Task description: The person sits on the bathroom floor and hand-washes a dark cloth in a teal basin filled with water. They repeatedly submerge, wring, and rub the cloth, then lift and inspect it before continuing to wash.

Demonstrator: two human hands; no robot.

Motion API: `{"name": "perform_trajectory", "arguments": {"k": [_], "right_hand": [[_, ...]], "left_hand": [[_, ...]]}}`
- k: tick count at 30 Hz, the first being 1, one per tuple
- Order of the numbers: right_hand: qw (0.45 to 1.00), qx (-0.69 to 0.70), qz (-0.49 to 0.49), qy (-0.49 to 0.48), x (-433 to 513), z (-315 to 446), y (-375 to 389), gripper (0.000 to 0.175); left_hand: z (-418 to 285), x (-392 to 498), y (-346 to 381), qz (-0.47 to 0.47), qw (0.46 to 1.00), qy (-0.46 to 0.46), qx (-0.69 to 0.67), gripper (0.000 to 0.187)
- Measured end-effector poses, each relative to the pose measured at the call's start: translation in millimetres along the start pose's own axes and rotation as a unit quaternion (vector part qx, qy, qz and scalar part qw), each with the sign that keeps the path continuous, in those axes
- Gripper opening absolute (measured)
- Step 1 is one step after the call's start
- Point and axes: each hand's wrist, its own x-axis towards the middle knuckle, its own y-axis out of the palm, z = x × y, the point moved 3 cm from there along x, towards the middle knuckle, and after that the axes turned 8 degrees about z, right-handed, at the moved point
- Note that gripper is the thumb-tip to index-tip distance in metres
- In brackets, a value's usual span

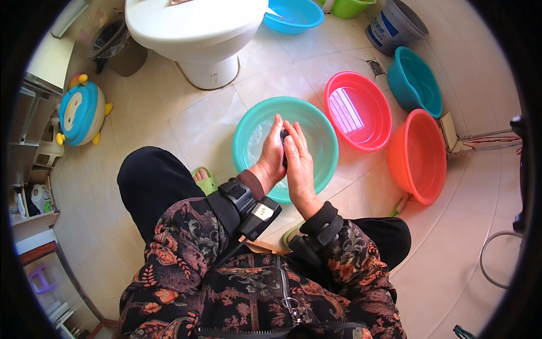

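Note:
Both my hands are pressed together, palm to palm, above a green plastic basin (328, 169) with soapy water (256, 142) in it. A small dark cloth-like item (284, 136) is squeezed between them, mostly hidden by the fingers. My left hand (273, 154) is on its left side, fingers pointing away from me. My right hand (300, 165) lies against its right side, the fingers together. Just right of the green basin stands a pink basin (370, 127), which holds clear liquid and shows a bright reflection.
An orange basin (427, 161) and a teal basin (413, 80) stand at right. Farther off are a grey bucket (396, 27), a blue basin (294, 19) and a white toilet (199, 25). A waste bin (127, 55) and a blue child's potty (80, 112) stand at left.

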Motion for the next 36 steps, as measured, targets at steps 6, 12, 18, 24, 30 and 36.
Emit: {"name": "perform_trajectory", "arguments": {"k": [6,12,18,24,30,36], "right_hand": [[0.989,0.133,0.004,0.065,13.7,-20.7,-16.7,0.043],[0.994,-0.082,-0.033,-0.06,-18.1,-15.4,5.4,0.037],[0.998,0.026,-0.059,0.014,5.1,-22.4,-3.3,0.02],[0.992,0.091,-0.077,0.045,20.2,-27.2,-6.8,0.015],[0.986,0.114,-0.073,0.095,36.6,-37.0,-12.6,0.016],[0.991,0.094,-0.034,0.09,43.6,-42.4,-17.4,0.019]], "left_hand": [[27.2,-9.2,-10.8,-0.03,0.999,-0.018,0.034,0.05],[10.9,6.2,-26.9,-0.037,0.999,0.017,-0.01,0.084],[26.2,2.3,-22.0,-0.024,0.998,0.025,0.047,0.073],[20.2,7.3,-13.8,-0.033,0.989,0.054,0.131,0.064],[20.6,11.6,-10.6,-0.02,0.975,0.095,0.198,0.06],[26.1,19.4,-19.3,-0.043,0.935,0.154,0.317,0.052]]}}
